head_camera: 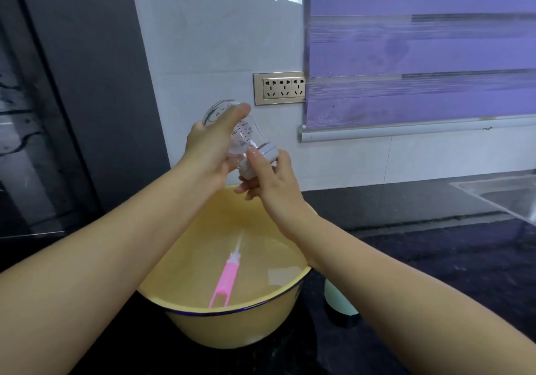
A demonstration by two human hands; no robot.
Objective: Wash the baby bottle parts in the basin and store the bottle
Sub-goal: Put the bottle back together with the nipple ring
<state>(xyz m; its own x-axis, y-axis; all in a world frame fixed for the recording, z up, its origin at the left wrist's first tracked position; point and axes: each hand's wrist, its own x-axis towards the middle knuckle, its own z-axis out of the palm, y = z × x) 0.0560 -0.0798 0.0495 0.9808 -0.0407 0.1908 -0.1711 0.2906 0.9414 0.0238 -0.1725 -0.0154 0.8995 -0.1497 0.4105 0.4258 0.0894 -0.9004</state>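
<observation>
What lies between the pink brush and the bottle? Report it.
Head view: right hand's fingers under the bottle, then the basin's wall and water down to the brush.

Gold-framed triple socket panel (279,88) on white wall (220,41) ahead of me. Purple roller blind (420,49) lowered at my right. Steel sink (499,194) at far right of dark bench (406,209). Pale container (338,297) upright on bench. Dark panel (72,99) at my left.
</observation>
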